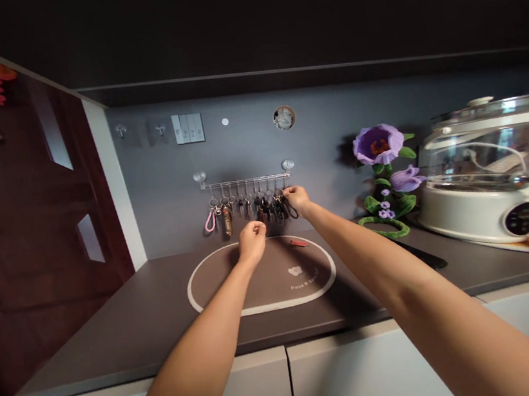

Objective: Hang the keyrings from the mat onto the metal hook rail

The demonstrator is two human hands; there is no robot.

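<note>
A clear rail of hooks is fixed to the grey wall by suction cups, and several keys on rings hang from it. My right hand is at the rail's right end, its fingertips pinched on a key ring beside a black strap. Lower and to the left, my left hand is closed just below the hanging black keys; anything between its fingers is hidden. Further left on the rail hang a pink loop and a brown key fob.
Under my hands lies an oval brown mat with a small red item on it. Purple artificial flowers and a white steamer stand to the right. A dark shelf overhangs the counter.
</note>
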